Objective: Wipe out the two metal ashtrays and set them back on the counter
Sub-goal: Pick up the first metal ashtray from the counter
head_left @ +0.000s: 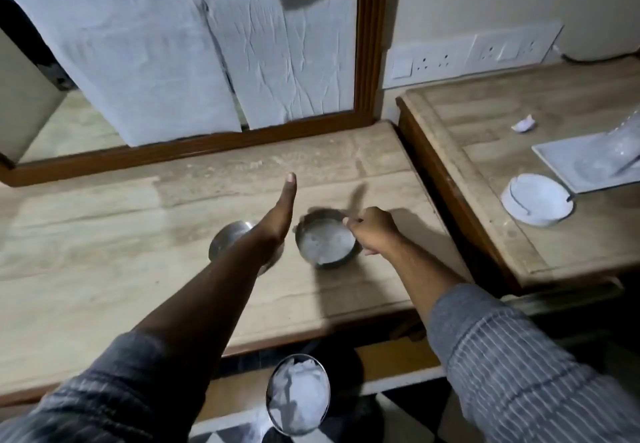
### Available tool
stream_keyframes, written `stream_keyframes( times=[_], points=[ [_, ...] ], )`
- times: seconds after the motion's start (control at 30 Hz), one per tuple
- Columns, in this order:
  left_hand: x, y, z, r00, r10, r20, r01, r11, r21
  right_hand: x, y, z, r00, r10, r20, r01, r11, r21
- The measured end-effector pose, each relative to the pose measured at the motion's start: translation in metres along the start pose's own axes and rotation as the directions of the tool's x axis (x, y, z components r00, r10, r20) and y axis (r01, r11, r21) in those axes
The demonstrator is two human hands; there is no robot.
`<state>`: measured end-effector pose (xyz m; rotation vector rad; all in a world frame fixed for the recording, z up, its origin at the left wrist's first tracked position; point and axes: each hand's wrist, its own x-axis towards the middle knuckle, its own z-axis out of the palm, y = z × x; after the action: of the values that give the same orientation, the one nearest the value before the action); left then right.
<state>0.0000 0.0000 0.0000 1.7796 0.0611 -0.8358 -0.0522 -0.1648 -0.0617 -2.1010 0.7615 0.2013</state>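
Observation:
Two round metal ashtrays stand side by side on the beige stone counter point(104, 235). The left ashtray point(225, 240) is partly hidden under my left forearm. My left hand point(280, 210) is stretched out flat above it, fingers straight, holding nothing. The right ashtray point(323, 243) shows a whitish film on its inside. My right hand point(372, 231) is curled at its right rim, with thumb and fingers pinched on the edge.
A metal bin point(298, 394) holding crumpled white tissue stands on the floor below the counter's front edge. On the raised counter to the right are a white ceramic ashtray point(536, 203), a white tray point(568, 158) with glassware, and a white scrap point(523, 124). A wood-framed mirror point(367, 62) covered in paper stands behind.

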Motion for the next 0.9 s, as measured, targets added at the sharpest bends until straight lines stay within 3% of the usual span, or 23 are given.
stream_keyframes(
  times=[0.2,0.5,0.63,0.73,0.8,0.9],
  points=[
    [-0.011,-0.007,0.029,0.996,-0.089,0.005,0.089,0.993,-0.080,0.009,0.009,0.017,0.999,0.032,0.011,-0.032,0.999,-0.032],
    [-0.028,-0.051,0.028,0.975,-0.002,-0.220,-0.045,0.977,-0.209,-0.039,0.016,0.005,0.993,-0.084,-0.080,0.078,0.994,-0.071],
    [-0.065,-0.088,0.014,0.975,-0.002,-0.221,-0.066,0.952,-0.298,-0.093,0.020,0.013,0.981,-0.142,-0.136,0.119,0.980,-0.161],
    [-0.090,-0.128,-0.001,0.988,-0.084,-0.130,0.030,0.928,-0.372,-0.129,0.031,0.028,0.982,-0.156,-0.104,0.134,0.971,-0.197],
    [-0.102,-0.159,-0.012,0.982,-0.186,0.019,0.178,0.900,-0.399,-0.149,0.043,0.045,0.981,-0.177,-0.078,0.163,0.974,-0.159],
    [-0.110,-0.206,-0.025,0.914,-0.301,0.271,0.393,0.821,-0.414,-0.171,0.059,0.078,0.985,-0.169,-0.021,0.166,0.982,-0.094]
  ],
)
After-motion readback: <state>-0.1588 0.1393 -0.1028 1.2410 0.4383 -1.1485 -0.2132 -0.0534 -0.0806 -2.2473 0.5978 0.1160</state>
